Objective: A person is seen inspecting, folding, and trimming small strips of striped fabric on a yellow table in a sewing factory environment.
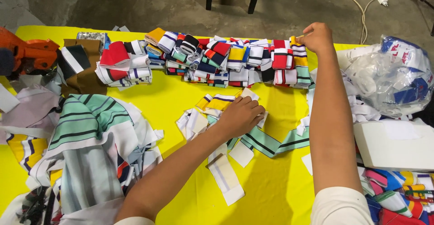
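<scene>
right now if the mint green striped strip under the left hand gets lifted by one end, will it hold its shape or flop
The mint green striped strip would probably flop: it lies bent and flat on the yellow table, like soft knit. It looks thin, so likely light. The left hand rests on the loose pieces, so they may drag along.

Bare yellow table point(172, 94) lies open between the row of folded striped collars point(226, 60) at the back and the loose strips point(235, 152) in the middle. A heap of striped cloth point(90, 148) blocks the left side; a plastic bag point(389, 75) and white box point(393, 146) crowd the right.
</scene>
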